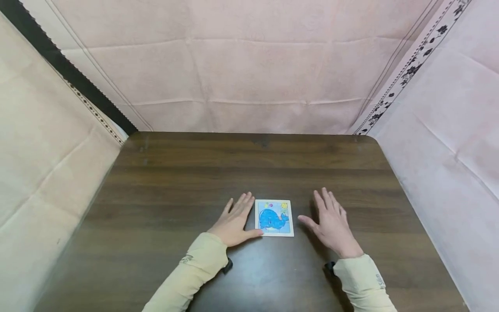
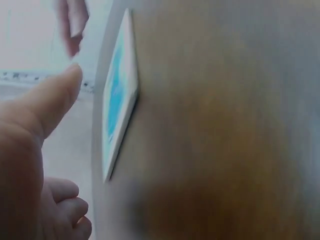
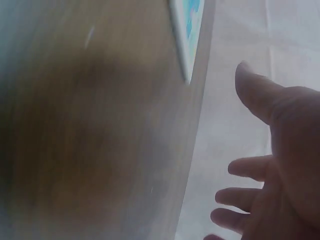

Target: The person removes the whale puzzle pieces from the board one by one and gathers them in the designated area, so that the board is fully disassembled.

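A square picture tile (image 1: 273, 218) with a blue whale on a light blue ground and a white border lies flat on the brown wooden table (image 1: 163, 203). My left hand (image 1: 235, 221) is just left of it, fingers extended, the thumb by its lower left corner; whether the thumb touches cannot be told. In the left wrist view the thumb (image 2: 57, 95) appears apart from the tile (image 2: 117, 95). To the right, my right hand (image 1: 331, 223) hovers over the table, fingers spread and holding nothing. A corner of the tile (image 3: 185, 45) shows in the right wrist view.
Pale pink cloth (image 1: 249, 78) hangs behind the table's far edge. More cloth walls stand at the left (image 1: 50, 143) and right (image 1: 440, 143), close along the table's sides. Dark bands (image 1: 74, 71) and floral trim (image 1: 413, 69) mark the cloth corners.
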Action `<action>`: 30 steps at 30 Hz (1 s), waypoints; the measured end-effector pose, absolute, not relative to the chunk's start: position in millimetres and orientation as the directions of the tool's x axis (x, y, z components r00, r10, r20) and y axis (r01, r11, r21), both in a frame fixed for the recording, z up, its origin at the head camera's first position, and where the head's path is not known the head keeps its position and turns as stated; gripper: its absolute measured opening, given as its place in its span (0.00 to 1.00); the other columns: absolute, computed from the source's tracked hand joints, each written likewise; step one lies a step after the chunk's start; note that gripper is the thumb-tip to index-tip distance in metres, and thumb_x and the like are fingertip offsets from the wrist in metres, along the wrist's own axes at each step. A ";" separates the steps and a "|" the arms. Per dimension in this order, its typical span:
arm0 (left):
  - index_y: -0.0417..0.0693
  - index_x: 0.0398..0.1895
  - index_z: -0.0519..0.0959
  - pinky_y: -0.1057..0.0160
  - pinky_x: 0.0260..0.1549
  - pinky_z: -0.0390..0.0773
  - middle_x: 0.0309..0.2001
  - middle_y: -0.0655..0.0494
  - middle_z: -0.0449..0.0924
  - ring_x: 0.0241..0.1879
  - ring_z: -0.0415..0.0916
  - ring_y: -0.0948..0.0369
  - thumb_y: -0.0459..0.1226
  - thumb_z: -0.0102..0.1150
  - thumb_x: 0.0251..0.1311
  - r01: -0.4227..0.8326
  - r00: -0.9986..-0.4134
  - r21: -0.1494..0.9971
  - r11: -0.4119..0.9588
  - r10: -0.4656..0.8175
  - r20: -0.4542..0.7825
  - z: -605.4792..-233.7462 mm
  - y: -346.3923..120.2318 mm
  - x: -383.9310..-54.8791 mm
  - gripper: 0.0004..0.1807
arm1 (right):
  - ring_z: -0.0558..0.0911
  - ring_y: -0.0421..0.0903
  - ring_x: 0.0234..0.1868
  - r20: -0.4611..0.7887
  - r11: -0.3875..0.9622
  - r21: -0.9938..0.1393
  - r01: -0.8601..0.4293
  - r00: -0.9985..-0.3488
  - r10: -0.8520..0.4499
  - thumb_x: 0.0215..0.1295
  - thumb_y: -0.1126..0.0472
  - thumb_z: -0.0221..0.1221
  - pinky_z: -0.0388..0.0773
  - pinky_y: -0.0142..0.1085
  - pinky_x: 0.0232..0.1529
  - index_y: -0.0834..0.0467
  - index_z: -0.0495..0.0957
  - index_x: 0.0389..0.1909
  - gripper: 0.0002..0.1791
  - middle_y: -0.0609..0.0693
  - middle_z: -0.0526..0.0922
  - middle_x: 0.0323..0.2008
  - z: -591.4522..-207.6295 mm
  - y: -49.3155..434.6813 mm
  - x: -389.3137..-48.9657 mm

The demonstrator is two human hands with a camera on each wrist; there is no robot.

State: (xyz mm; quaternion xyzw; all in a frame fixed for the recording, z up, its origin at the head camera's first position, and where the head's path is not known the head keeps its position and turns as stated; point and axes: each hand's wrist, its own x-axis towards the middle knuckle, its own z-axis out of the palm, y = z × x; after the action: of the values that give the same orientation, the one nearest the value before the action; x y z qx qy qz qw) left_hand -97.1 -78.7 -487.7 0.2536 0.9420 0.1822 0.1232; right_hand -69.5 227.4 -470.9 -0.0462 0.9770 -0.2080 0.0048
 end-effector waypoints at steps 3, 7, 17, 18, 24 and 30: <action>0.48 0.78 0.41 0.46 0.71 0.33 0.78 0.56 0.34 0.76 0.30 0.59 0.71 0.51 0.55 0.431 -0.835 0.415 0.801 0.528 -0.153 -496.5 -72.9 -94.4 0.59 | 0.49 0.65 0.73 0.006 0.894 -0.432 -0.115 -0.992 -0.125 0.59 0.37 0.63 0.48 0.66 0.65 0.60 0.55 0.74 0.50 0.64 0.48 0.75 -471.8 208.3 -71.6; 0.48 0.78 0.43 0.44 0.71 0.35 0.78 0.56 0.36 0.76 0.32 0.59 0.70 0.52 0.55 0.430 -0.841 0.427 0.796 0.525 -0.132 -505.0 -70.2 -92.7 0.57 | 0.56 0.63 0.69 0.039 0.880 -0.440 -0.177 -0.983 -0.179 0.59 0.42 0.66 0.53 0.63 0.65 0.58 0.61 0.72 0.45 0.63 0.55 0.71 -473.0 186.5 -75.1; 0.47 0.78 0.48 0.43 0.70 0.33 0.78 0.54 0.40 0.76 0.36 0.57 0.67 0.56 0.55 0.406 -0.861 0.445 0.798 0.497 -0.107 -508.7 -72.0 -92.0 0.55 | 0.67 0.48 0.40 0.082 0.868 -0.403 -0.290 -0.956 -0.281 0.58 0.46 0.68 0.71 0.41 0.40 0.57 0.73 0.64 0.36 0.52 0.71 0.43 -479.7 141.0 -92.2; 0.47 0.77 0.49 0.42 0.70 0.33 0.78 0.53 0.41 0.76 0.36 0.56 0.66 0.57 0.55 0.407 -0.862 0.449 0.796 0.497 -0.101 -509.0 -72.1 -92.8 0.55 | 0.67 0.47 0.37 0.070 0.864 -0.411 -0.290 -0.955 -0.287 0.58 0.46 0.67 0.71 0.39 0.37 0.57 0.73 0.64 0.35 0.51 0.70 0.40 -479.9 138.3 -94.1; 0.50 0.78 0.46 0.45 0.70 0.29 0.78 0.57 0.37 0.76 0.32 0.60 0.69 0.53 0.55 0.404 -0.858 0.442 0.801 0.499 -0.120 -512.7 -68.9 -100.3 0.56 | 0.69 0.43 0.27 0.002 0.836 -0.480 -0.265 -0.954 -0.301 0.61 0.48 0.65 0.73 0.35 0.32 0.56 0.74 0.63 0.31 0.49 0.69 0.36 -484.9 128.5 -105.7; 0.49 0.78 0.45 0.45 0.70 0.30 0.78 0.56 0.37 0.76 0.32 0.60 0.69 0.53 0.55 0.394 -0.858 0.445 0.804 0.496 -0.135 -512.3 -65.2 -103.7 0.57 | 0.70 0.43 0.30 -0.016 0.832 -0.497 -0.246 -0.956 -0.292 0.63 0.50 0.64 0.76 0.41 0.41 0.57 0.76 0.60 0.27 0.51 0.72 0.39 -490.5 123.2 -113.7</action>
State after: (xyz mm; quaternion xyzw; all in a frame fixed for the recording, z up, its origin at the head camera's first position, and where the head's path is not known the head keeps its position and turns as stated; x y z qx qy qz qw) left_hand -103.7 -65.2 -512.3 0.2362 0.9417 0.2053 0.1234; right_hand -113.7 123.2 -490.5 -0.1407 0.9560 -0.2532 0.0457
